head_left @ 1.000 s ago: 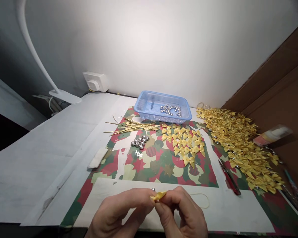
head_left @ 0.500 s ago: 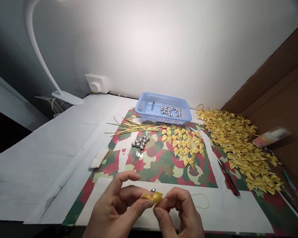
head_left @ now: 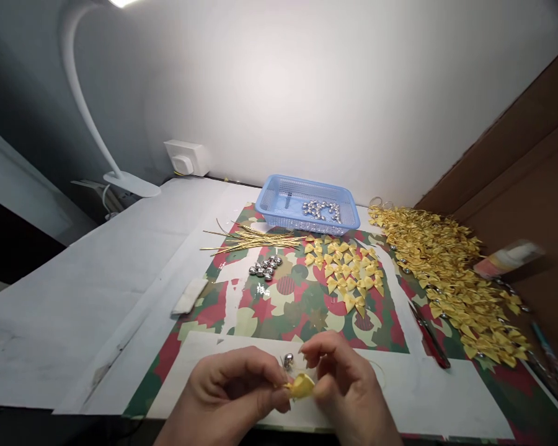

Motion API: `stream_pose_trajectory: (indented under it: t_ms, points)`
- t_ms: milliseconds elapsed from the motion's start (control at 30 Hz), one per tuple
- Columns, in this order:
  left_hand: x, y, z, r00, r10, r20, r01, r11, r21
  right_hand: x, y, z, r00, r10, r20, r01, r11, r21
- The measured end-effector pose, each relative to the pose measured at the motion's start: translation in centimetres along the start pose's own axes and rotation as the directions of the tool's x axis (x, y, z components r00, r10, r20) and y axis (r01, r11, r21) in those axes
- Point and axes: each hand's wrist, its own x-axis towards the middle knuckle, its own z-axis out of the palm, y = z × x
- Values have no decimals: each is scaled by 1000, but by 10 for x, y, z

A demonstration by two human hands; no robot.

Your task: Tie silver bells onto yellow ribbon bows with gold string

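My left hand (head_left: 242,390) pinches a yellow ribbon bow (head_left: 303,385) between thumb and fingertips, low over the white paper. A small silver bell (head_left: 288,361) sits just above the bow, close to my fingertips. To the right is my right hand (head_left: 348,384), its thumb and index finger apart, with the thumb near the bow's edge; whether it touches cannot be made out. Part of a thin pale cord (head_left: 382,370) shows behind that hand. Several silver bells (head_left: 266,267) lie in a cluster beyond my hands, beside rows of yellow bows (head_left: 351,272).
A blue basket (head_left: 307,226) holds more bells at the back. Gold cords (head_left: 255,239) lie in front of it. Red-handled scissors (head_left: 430,337) and a heap of bows (head_left: 446,266) are on the right. A folded white pad (head_left: 189,296) and a lamp (head_left: 132,184) are on the left.
My right hand has let go of the bow's edge, its fingers spreading and lifting slightly. The bow has turned in my left hand, and the view has shifted a little.
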Motion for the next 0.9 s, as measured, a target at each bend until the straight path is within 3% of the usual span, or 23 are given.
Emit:
stream_pose_trajectory:
  t_ms: [33,133,233,300,433,533,667,767,900]
  points:
    - [2,0,-1,998,-28,49,30,999,-27,4,-1,-5,993,17,115,-22,999,37]
    - [6,-2,-3,984,-54,172,67,995,-72,13,-9,-9,950,124,286,-183,965,190]
    - [7,1,0,984,-56,169,66,996,-52,16,-15,-2,897,217,386,-371,843,388]
    - [5,5,3,988,-62,140,66,998,-22,17,-16,2,870,258,419,-439,792,425]
    - [5,7,2,986,-60,155,61,998,-5,22,-17,-2,825,263,499,-477,798,368]
    - [7,3,-2,976,29,217,-47,996,77,26,-23,-8,822,221,526,-436,838,329]
    - [8,-1,-4,942,136,305,-202,959,198,33,-33,-8,887,157,434,-329,875,355]
    - [10,-1,-1,948,95,303,-134,985,111,45,-35,-8,962,168,214,-251,847,469]
    - [15,5,2,971,91,221,-80,995,-59,62,-33,-23,974,226,6,-180,756,629]
